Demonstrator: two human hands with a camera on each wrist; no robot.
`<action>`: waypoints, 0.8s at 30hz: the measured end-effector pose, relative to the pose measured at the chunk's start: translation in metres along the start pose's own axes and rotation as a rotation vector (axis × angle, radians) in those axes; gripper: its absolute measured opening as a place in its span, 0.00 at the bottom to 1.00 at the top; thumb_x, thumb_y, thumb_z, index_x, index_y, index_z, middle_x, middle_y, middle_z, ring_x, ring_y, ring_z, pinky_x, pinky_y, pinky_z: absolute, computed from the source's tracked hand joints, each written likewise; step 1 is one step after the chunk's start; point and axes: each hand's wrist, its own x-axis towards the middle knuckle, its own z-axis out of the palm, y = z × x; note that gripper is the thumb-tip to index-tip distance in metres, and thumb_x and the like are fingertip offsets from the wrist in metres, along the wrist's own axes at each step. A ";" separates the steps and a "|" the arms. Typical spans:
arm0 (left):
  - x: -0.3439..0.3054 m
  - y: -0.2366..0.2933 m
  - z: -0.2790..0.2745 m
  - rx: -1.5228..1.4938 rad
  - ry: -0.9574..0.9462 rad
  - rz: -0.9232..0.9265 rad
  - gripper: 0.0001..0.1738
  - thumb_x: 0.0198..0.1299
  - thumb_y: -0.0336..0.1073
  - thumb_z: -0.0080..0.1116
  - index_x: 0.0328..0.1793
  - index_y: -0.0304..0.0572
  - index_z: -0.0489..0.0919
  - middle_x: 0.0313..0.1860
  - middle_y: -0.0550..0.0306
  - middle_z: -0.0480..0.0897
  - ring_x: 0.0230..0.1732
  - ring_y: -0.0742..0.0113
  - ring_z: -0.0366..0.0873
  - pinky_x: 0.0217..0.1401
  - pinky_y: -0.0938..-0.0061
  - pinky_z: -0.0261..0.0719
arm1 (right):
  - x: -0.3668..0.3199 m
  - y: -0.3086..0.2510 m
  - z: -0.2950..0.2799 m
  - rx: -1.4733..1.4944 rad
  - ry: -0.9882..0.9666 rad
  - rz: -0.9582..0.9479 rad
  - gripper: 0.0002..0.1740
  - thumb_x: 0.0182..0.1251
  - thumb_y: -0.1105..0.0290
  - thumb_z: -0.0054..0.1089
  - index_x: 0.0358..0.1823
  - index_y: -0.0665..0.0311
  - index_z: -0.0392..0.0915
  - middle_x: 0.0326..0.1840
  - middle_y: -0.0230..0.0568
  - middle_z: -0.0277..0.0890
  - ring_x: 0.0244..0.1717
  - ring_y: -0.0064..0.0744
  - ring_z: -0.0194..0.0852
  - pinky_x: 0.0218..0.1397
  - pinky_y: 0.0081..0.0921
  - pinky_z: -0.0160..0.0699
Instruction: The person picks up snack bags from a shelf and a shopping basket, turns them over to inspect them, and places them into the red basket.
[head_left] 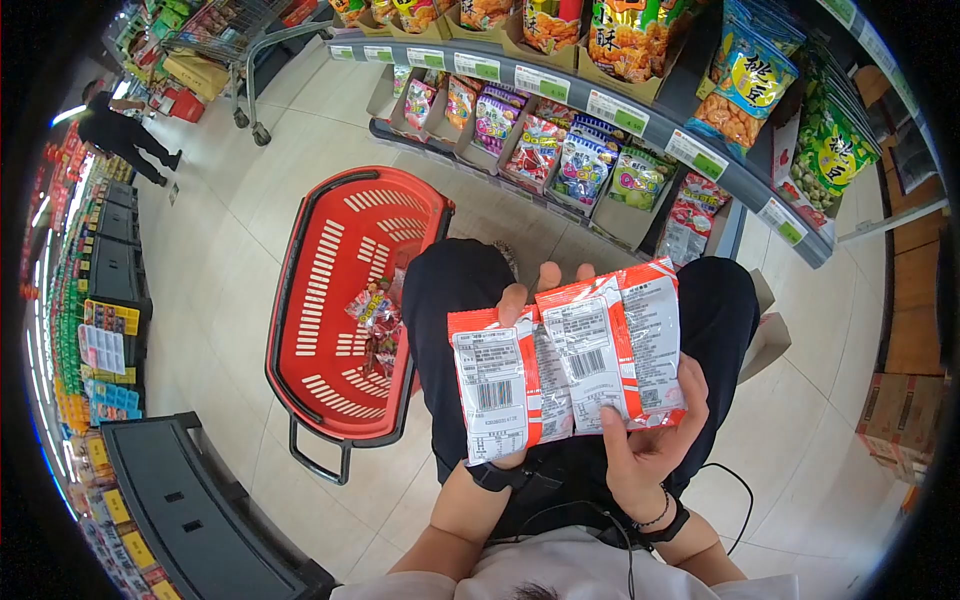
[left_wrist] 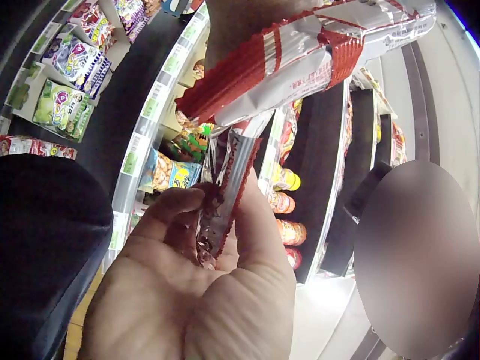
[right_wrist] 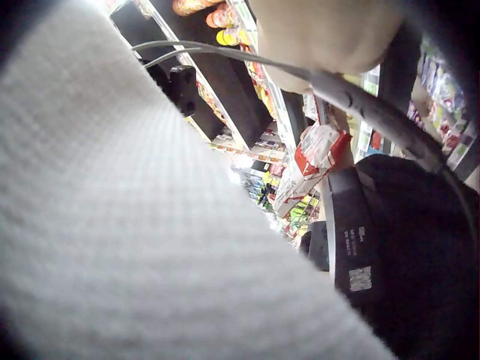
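Observation:
Two red-and-white snack packets, a left one [head_left: 492, 390] and a right one [head_left: 590, 350], lie overlapped above the lap, printed backs and barcodes facing up. My left hand [head_left: 513, 304] grips them from behind; its thumb shows at the top edge and two fingertips beyond it. In the left wrist view that hand [left_wrist: 191, 296] pinches a packet [left_wrist: 238, 176], below another packet [left_wrist: 300, 64]. My right hand [head_left: 648, 460] holds the right packet's lower right corner, thumb on the printed side, a finger along the edge. The right wrist view shows part of a packet [right_wrist: 311, 161]; a sleeve covers much of it.
A red basket [head_left: 310, 330] with small candy bags [head_left: 375, 310] stands on the floor left of the knees. Snack shelves [head_left: 560, 85] curve across the front. A cart [head_left: 240, 60] and a person in dark clothes [head_left: 122, 130] are at the upper left; cartons [head_left: 900, 420] stand far right.

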 end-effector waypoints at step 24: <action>-0.008 -0.004 0.006 0.071 -0.078 0.035 0.12 0.56 0.41 0.62 0.43 0.57 0.71 0.70 0.59 0.61 0.74 0.57 0.48 0.74 0.50 0.49 | -0.008 -0.005 -0.001 0.093 -0.002 0.034 0.38 0.51 0.80 0.62 0.63 0.68 0.52 0.66 0.50 0.43 0.67 0.39 0.50 0.64 0.31 0.63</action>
